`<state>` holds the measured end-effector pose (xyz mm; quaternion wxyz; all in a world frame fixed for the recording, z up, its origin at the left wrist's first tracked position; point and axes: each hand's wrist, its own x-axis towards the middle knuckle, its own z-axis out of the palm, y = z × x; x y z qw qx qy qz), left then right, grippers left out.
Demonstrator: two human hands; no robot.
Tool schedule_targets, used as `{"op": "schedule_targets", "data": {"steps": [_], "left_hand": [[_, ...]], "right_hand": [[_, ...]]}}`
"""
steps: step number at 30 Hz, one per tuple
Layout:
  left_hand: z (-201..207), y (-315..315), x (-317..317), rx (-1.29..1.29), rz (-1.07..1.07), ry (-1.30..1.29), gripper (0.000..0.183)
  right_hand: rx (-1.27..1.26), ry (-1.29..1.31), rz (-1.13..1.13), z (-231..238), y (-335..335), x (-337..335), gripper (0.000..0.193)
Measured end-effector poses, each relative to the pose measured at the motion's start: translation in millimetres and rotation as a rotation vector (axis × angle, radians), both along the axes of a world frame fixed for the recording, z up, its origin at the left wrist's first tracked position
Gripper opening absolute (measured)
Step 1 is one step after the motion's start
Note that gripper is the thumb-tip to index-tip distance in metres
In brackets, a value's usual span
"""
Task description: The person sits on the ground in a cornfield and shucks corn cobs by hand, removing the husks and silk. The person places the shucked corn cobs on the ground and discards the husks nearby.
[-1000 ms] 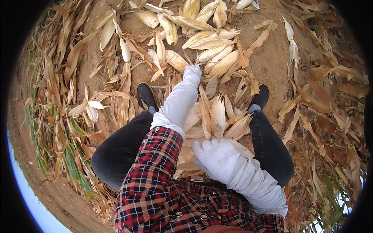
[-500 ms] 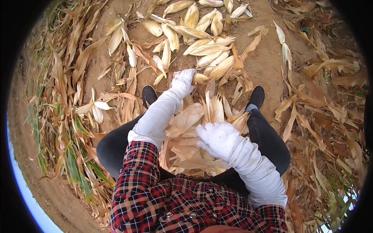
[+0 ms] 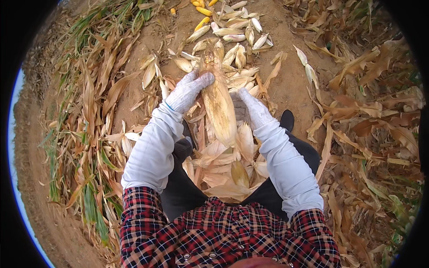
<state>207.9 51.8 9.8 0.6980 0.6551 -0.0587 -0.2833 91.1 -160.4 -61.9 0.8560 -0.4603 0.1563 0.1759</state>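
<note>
A large ear of corn in pale, dry husk stands tilted in front of me, its open top showing some yellow kernels. My left hand, in a white knit glove, is closed round its upper left side, thumb across the front. Just right of the ear is my gloved right hand, thumb up and fingers stretched toward the husk. Its fingertips are partly hidden, and whether they touch the ear I cannot tell. Below, between my legs, lies a heap of loose husks.
Several unhusked ears lie on the brown soil ahead. Beyond them are bare yellow cobs. Dry corn stalks and leaves cover the right side, with more stalks along the left. My dark shoe rests on the soil.
My left hand has drawn back from the pile and now holds a husked-over ear upright before me. My right hand has moved up beside it, fingers extended. The view has tilted farther ahead.
</note>
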Motion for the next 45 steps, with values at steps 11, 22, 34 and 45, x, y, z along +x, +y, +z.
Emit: {"op": "schedule_targets", "data": {"steps": [11,22,34,45], "left_hand": [[-24.0,-34.7,6.4,0.296,0.194,-0.393,0.053],[-32.2,-6.0,-13.5,0.550,-0.069,-0.534,0.050],[-35.4,-12.4,4.6,0.321,-0.152,-0.593,0.034],[-8.4,-30.3,4.7,0.265,0.222,-0.395,0.058]], "right_hand": [[0.667,-0.047,-0.222,4.8,30.8,3.5,0.070],[0.567,-0.027,-0.638,-0.4,-17.7,29.5,0.058],[0.389,-0.073,-0.251,8.4,16.6,11.9,0.051],[-0.029,-0.214,-0.118,19.1,33.1,0.2,0.059]]}}
